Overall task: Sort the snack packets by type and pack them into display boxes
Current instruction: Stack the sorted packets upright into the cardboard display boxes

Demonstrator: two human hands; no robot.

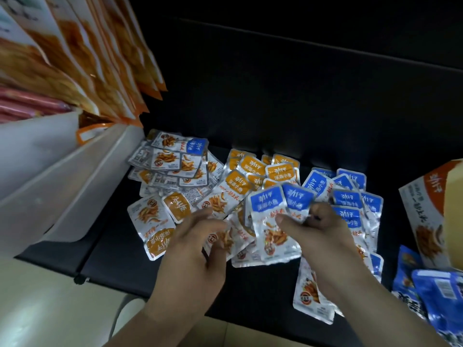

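Observation:
Small silver fish-snack packets lie spread over a black shelf (250, 291). Orange-labelled packets (240, 182) form a pile in the middle and left, and blue-labelled packets (348, 199) lie in a pile to the right. My right hand (323, 236) pinches a couple of blue-labelled packets (273, 216) between thumb and fingers, lifted over the piles. My left hand (198, 249) hovers with relaxed fingers over a packet (229, 240) at the middle pile's near edge; it is blurred. An orange and white display box (426, 211) stands at the right edge.
White shelf dividers (62, 176) slope down at the left, with large orange snack bags (105, 58) hanging above them. Blue bags (436, 301) lie at the lower right. A mixed heap of packets (170, 161) sits at the back left.

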